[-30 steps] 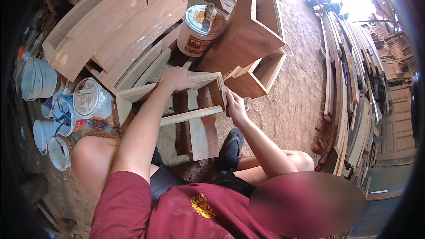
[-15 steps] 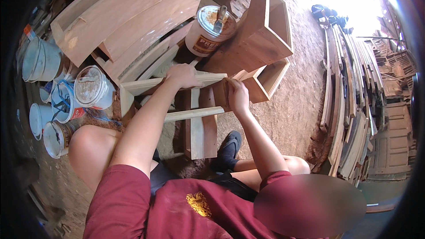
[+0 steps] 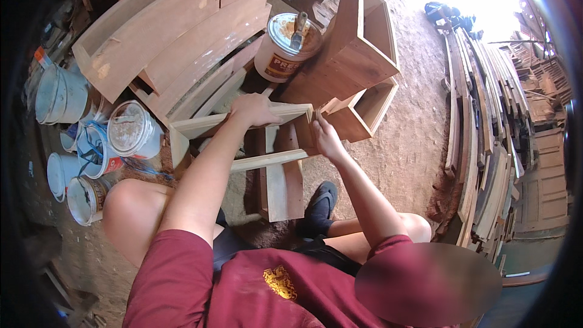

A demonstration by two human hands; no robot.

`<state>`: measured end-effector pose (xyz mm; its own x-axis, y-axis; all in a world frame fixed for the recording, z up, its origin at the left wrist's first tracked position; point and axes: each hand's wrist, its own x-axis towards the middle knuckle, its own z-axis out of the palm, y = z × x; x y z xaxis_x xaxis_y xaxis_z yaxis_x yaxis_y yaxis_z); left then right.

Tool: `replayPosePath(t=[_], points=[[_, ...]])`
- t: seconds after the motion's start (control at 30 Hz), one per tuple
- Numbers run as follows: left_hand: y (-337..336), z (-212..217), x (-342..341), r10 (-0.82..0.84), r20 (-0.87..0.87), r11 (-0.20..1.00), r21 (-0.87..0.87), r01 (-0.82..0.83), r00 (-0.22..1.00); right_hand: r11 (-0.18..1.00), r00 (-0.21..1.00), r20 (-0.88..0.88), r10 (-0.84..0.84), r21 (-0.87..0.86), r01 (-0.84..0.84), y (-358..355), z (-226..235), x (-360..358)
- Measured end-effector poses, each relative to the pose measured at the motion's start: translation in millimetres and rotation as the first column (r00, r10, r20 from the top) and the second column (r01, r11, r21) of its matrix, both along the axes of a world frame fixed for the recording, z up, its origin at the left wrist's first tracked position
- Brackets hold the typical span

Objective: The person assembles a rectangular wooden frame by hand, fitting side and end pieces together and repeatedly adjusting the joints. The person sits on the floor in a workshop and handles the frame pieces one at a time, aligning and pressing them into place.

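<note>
Open-air woodworking yard

Unfinished wooden boxes (image 3: 358, 42) are sitting beyond the hands, planks (image 3: 480, 140) are lying stacked to their right, paint buckets (image 3: 91, 146) are crowding the dirt floor (image 3: 413, 152) left.

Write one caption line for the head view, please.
Seated person's left hand steadies a pale wooden frame while the right hand touches its end.
</note>
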<state>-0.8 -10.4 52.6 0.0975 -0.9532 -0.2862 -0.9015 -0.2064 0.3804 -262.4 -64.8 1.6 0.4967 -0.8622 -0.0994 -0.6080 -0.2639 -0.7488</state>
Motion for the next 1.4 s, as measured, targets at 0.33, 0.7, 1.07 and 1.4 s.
replayPosePath(t=[0.33, 0.7, 1.07, 1.4], points=[[-2.9, -6.7, 5.4, -0.013, 0.027, 0.997, 0.073, 0.011, 1.000, 0.994, 0.995, -0.006, 0.102, 0.046, -0.102, -20.0, -10.2, 8.5], [8.5, 2.6, 7.0, -0.005, 0.037, 0.992, 0.123, 0.000, 0.999, 0.991, 0.970, -0.226, 0.092, 0.117, -0.066, 75.1, 27.6, -40.6], [2.0, -9.2, 8.4, -0.005, -0.054, 1.000, 0.008, 0.005, 0.999, 0.847, 0.698, -0.485, 0.527, 0.367, -0.385, 6.5, 158.8, -110.5], [16.1, -11.5, -6.3, -0.022, 0.129, 0.992, -0.119, 0.037, 0.991, 0.841, 0.807, -0.240, 0.539, 0.097, -0.533, -2.7, 106.4, -81.3]])
